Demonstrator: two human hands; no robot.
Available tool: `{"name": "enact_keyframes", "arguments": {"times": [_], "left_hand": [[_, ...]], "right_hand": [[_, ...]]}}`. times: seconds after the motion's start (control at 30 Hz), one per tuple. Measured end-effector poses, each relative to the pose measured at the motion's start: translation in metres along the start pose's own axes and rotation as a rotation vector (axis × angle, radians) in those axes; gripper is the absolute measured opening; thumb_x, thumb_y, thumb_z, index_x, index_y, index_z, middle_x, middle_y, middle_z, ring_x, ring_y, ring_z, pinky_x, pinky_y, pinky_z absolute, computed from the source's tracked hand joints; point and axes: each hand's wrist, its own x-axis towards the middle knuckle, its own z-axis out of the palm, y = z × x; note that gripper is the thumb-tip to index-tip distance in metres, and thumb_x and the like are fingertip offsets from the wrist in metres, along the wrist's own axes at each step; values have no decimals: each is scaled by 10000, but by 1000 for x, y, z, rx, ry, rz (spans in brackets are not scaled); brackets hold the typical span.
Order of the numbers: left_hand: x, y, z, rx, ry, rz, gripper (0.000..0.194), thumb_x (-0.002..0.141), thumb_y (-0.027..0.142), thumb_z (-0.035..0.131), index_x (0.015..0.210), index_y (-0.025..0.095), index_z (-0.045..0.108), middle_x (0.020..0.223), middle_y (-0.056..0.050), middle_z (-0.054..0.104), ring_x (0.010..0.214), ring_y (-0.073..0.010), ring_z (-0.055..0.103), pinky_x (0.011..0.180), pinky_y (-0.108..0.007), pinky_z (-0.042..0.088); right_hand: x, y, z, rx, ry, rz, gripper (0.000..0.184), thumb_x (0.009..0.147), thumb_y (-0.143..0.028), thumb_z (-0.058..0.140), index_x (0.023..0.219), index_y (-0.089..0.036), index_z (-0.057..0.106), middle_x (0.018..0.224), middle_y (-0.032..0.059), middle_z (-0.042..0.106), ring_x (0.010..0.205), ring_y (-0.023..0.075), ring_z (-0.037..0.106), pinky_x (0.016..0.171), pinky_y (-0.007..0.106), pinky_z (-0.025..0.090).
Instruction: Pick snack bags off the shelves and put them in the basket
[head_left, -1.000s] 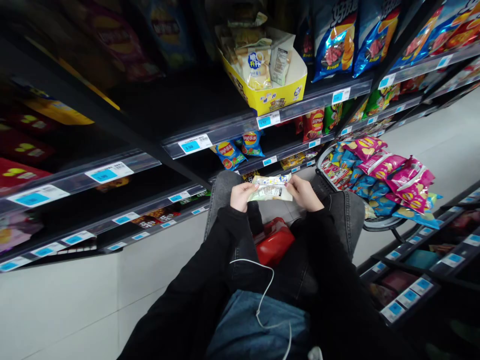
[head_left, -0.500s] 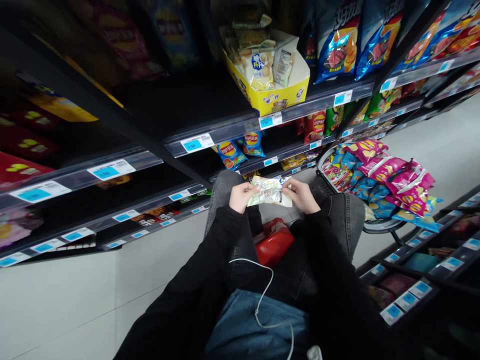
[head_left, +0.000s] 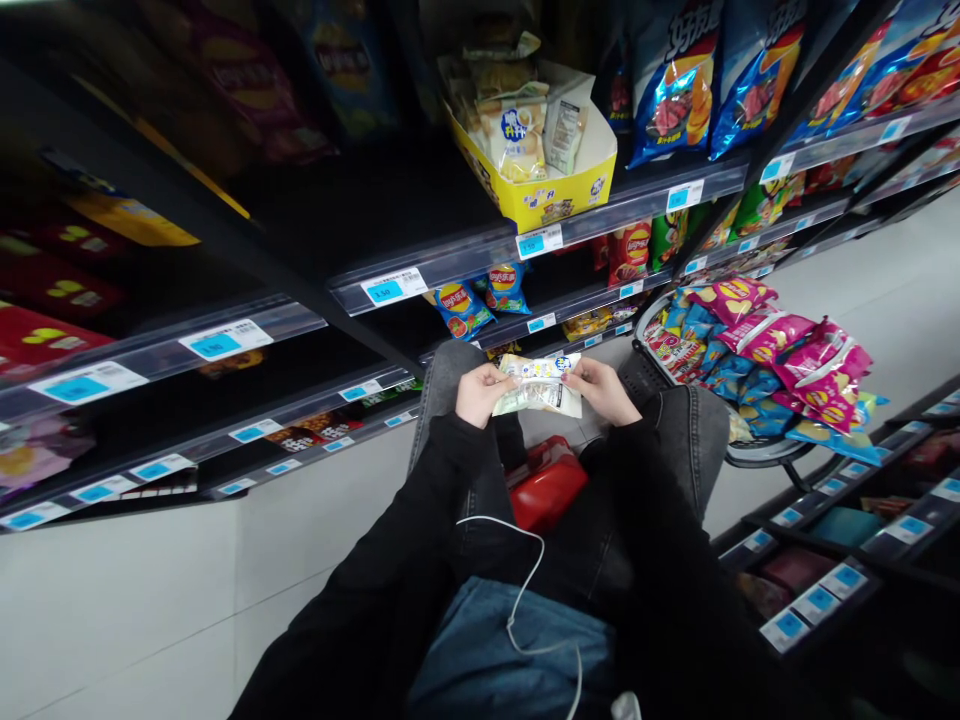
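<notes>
Floor: pale tile (head_left: 322,570), widest stretch lower L of frame; another strip at R edge, past the basket (head_left: 646,374) w/ bagged snacks.
Shelf edge: clear-fronted rail (head_left: 461,264) w/ price tags (head_left: 394,288), slanting across ctr.
Yellow carton (head_left: 559,207): top ctr, near that edge.
Lower R: 2nd rack (head_left: 881,540).
Snack pkt: small, pale (head_left: 536,398), mid-frame, btwn knees.
Hands: apart; L hand (head_left: 480,394) pinching pkt's L end, R hand (head_left: 606,391) its R end.
</notes>
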Motion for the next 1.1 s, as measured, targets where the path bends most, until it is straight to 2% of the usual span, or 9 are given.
{"name": "enact_keyframes", "arguments": {"times": [0.13, 0.23, 0.4, 0.5, 0.67, 0.77, 0.87, 1.0, 1.1], "left_hand": [[0, 2, 2, -140, -40, -66, 535, 377, 280, 834, 800, 161, 529, 531, 27, 627, 487, -168, 604, 513, -274, 476], [0, 3, 1, -237, -119, -90, 645, 393, 313, 842, 945, 135, 560, 620, -23, 672, 586, -201, 649, 634, -340, 516], [-3, -1, 0, -228, -254, -169, 452, 441, 453, 816, 673, 116, 627, 593, -59, 660, 548, -196, 625, 594, -342, 502], [-5, -1, 1, -211, -245, -129, 447, 425, 468, 819, 637, 120, 635, 572, -48, 650, 538, -197, 617, 578, -342, 491], [-9, 2, 1, -310, -238, -57, 547, 435, 510, 802, 804, 124, 680, 726, -79, 699, 673, -240, 653, 666, -373, 503], [-8, 2, -1, -235, -189, 28, 477, 499, 478, 787, 810, 128, 701, 745, -65, 704, 679, -221, 648, 671, -336, 500], [-7, 4, -4, -114, -119, 97, 387, 564, 427, 768, 789, 117, 715, 746, -58, 707, 667, -202, 639, 653, -301, 493], [-6, 6, -7, -117, -87, 72, 416, 574, 447, 756, 816, 111, 717, 760, -70, 712, 673, -211, 643, 642, -306, 501], [-3, 2, -7, -111, -140, 33, 439, 574, 467, 753, 826, 108, 719, 778, -82, 713, 703, -230, 653, 667, -323, 511]], "right_hand": [[-2, -3, 1, 86, 46, -29, 347, 686, -425, 644, 654, -203, 380, 591, -54, 431, 535, 85, 417, 491, 206, 343], [-3, -12, 2, 246, 36, -26, 396, 649, -437, 689, 841, -223, 416, 685, -37, 532, 588, 117, 524, 526, 231, 424], [-5, -20, -3, 404, -23, -17, 705, 603, -501, 726, 1174, -237, 408, 866, 40, 647, 752, 182, 628, 680, 309, 511], [-3, -15, -5, 481, -63, 73, 618, 588, -526, 730, 1081, -210, 534, 881, 53, 674, 775, 198, 644, 713, 335, 518], [-2, -7, -1, 585, -82, 171, 468, 548, -506, 764, 855, -175, 641, 853, 59, 698, 787, 206, 650, 749, 354, 517], [-2, -7, 0, 570, -105, 148, 457, 612, -533, 713, 900, -184, 645, 876, 57, 698, 798, 204, 650, 752, 352, 516], [-3, -9, -1, 415, -89, 69, 451, 690, -559, 630, 946, -188, 634, 914, 57, 692, 844, 207, 639, 755, 339, 509], [-4, -11, -3, 81, -24, -20, 391, 784, -513, 537, 957, -177, 635, 957, 65, 680, 888, 218, 612, 776, 338, 482], [-3, -8, -4, 87, -44, -12, 379, 792, -505, 524, 908, -165, 643, 887, 60, 676, 803, 202, 609, 716, 320, 482]]}}
